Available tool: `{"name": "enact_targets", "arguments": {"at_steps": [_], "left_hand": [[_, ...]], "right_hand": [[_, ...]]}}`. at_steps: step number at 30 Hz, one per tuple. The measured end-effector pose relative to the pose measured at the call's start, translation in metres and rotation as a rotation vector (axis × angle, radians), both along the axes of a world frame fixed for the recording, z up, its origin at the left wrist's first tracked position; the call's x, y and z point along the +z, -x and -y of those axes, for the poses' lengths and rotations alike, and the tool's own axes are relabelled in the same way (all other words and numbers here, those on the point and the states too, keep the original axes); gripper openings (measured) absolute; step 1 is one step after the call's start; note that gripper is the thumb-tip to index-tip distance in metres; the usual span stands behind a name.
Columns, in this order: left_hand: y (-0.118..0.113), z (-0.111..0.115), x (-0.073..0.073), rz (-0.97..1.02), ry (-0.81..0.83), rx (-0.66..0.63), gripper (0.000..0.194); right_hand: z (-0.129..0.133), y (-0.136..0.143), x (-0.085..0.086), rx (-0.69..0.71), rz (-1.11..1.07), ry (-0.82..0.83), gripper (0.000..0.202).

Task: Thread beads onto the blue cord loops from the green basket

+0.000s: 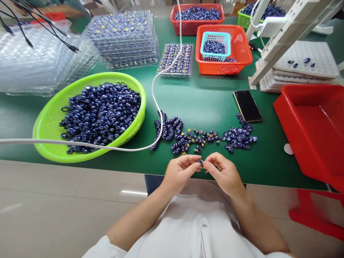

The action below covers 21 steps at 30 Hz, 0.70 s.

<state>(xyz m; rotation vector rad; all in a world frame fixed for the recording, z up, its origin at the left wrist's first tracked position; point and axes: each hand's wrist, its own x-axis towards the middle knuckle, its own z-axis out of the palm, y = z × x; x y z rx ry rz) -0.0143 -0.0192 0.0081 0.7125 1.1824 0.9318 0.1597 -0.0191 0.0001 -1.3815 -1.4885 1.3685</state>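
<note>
Between the fingertips of my left hand [178, 173] and my right hand [224, 173] is a small dark-blue shiny part [200, 164] with a bit of yellow. Both hands are closed in a pinch on it, at the table's front edge; the fingers cover much of it. Just beyond them lie loose small blue parts with yellow and copper bits [199, 137]. Left of these are rows of dark-blue ring-shaped pieces [170, 129]. To the right is a pile of flat, round dark-blue caps [239, 138].
A green basket [44, 134] of looped blue parts stands left, a white cable [129, 149] crossing it. Filled clear trays [156, 39] are stacked behind. A phone [247, 105] lies right, near a red bin [292, 132]. An orange basket [242, 53] stands at the back beside a metal post [279, 43].
</note>
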Motion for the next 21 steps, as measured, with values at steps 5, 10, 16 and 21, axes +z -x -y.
{"name": "enact_targets", "arguments": {"at_steps": [5,10,16,21], "left_hand": [[0.002,-0.002,0.007,0.043,0.03,0.021,0.022],[0.002,-0.003,0.003,0.025,-0.003,-0.011,0.018],[0.003,-0.003,-0.001,-0.039,-0.06,-0.049,0.009],[0.004,-0.003,-0.006,0.03,-0.026,-0.058,0.007]], "right_hand": [[0.006,-0.009,-0.01,-0.042,-0.02,-0.016,0.019],[0.01,-0.013,-0.012,-0.034,-0.011,-0.068,0.018],[0.009,-0.014,-0.009,0.013,0.053,-0.223,0.008],[0.007,-0.014,-0.008,0.154,0.041,-0.472,0.019]]}}
